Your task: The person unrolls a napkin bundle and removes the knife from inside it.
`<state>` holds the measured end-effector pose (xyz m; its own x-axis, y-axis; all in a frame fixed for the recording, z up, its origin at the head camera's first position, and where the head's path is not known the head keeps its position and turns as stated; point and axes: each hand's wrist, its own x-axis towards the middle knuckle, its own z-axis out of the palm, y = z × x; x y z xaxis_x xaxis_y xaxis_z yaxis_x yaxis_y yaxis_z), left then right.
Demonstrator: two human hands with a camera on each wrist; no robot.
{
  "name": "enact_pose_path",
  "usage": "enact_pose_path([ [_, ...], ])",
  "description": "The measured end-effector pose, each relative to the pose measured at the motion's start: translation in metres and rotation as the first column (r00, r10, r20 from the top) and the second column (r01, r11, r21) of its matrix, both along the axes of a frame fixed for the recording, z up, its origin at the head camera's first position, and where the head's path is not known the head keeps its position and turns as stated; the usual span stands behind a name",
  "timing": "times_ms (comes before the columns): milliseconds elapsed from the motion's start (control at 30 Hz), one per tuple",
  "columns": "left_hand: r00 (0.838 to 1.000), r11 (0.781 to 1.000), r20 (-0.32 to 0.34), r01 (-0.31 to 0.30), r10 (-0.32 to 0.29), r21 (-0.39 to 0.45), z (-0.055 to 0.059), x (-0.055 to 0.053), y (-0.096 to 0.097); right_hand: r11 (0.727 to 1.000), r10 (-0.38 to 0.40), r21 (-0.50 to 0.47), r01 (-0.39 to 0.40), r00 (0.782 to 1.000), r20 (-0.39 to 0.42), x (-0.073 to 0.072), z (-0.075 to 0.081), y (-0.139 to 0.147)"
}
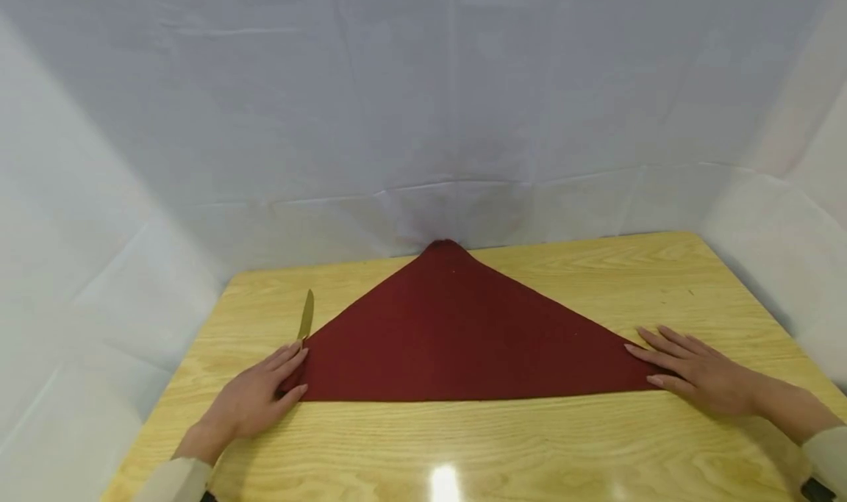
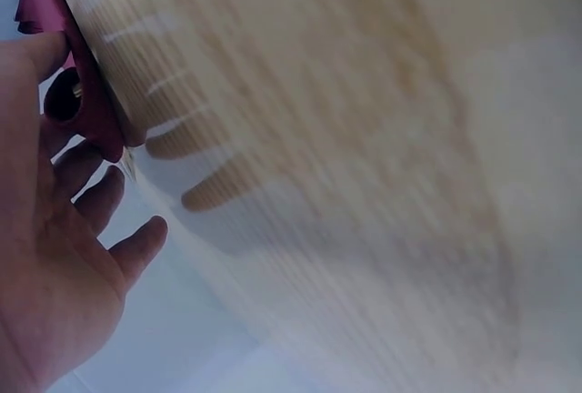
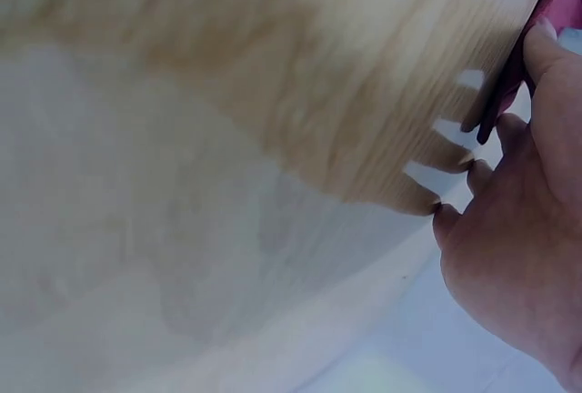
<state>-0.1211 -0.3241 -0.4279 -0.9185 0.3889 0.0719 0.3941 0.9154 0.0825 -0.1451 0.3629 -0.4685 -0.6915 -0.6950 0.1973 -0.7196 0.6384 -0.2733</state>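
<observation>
A dark red cloth napkin (image 1: 456,333), folded into a wide triangle, lies flat with its peak at the far side. My left hand (image 1: 254,399) rests on its left corner, fingers extended and thumb by the near edge. In the left wrist view, that corner of the napkin (image 2: 95,111) curls into a small loop. Beside the left fingertips a gold-coloured knife (image 1: 306,317) points away, its lower end hidden by the hand and cloth. My right hand (image 1: 711,373) lies with spread fingers on the pointed right corner, thumb touching the cloth near the front edge.
The light wooden table (image 1: 437,443) carries the napkin across its middle. White sheeting (image 1: 423,105) hangs behind the table and along both sides, close to the napkin's peak. A bright reflection shows on the wood near the front.
</observation>
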Motion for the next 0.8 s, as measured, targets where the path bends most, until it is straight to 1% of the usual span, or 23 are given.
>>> enact_pose_path([
  [100,1.000,1.000,0.003,0.003,-0.003,-0.003,0.000,-0.001,-0.001,0.999,-0.024,-0.022,0.025,0.999,0.037,0.002,0.001,-0.002],
  [167,1.000,1.000,0.007,0.008,-0.008,-0.009,0.001,-0.001,-0.001,0.999,-0.044,-0.027,0.045,0.998,0.045,0.003,0.002,-0.004],
  [333,1.000,0.999,0.000,0.032,-0.032,-0.024,0.003,-0.003,-0.001,0.999,-0.043,-0.007,0.043,0.999,0.001,0.004,0.003,-0.007],
  [400,0.999,0.998,-0.002,0.049,-0.049,-0.029,0.004,-0.003,0.000,0.999,-0.033,-0.002,0.033,0.999,0.005,0.005,0.003,-0.008],
  [467,0.998,0.997,-0.001,0.068,-0.068,-0.035,0.006,-0.003,0.001,0.999,-0.045,0.003,0.045,0.999,0.020,0.005,0.003,-0.008],
  [567,0.997,0.996,0.009,0.082,-0.081,-0.044,0.009,-0.003,0.003,0.998,-0.062,0.002,0.062,0.998,0.018,0.005,0.003,-0.008],
  [633,0.996,0.995,0.013,0.083,-0.083,-0.046,0.010,-0.003,0.004,0.998,-0.059,-0.004,0.059,0.998,0.000,0.005,0.003,-0.008],
  [700,0.996,0.995,0.009,0.087,-0.086,-0.051,0.012,-0.002,0.004,0.999,-0.037,-0.015,0.036,0.999,-0.037,0.005,0.003,-0.008],
  [800,0.995,0.993,-0.004,0.101,-0.102,-0.059,0.012,-0.002,0.005,0.999,0.030,-0.026,-0.033,0.993,-0.116,0.003,0.001,-0.007],
])
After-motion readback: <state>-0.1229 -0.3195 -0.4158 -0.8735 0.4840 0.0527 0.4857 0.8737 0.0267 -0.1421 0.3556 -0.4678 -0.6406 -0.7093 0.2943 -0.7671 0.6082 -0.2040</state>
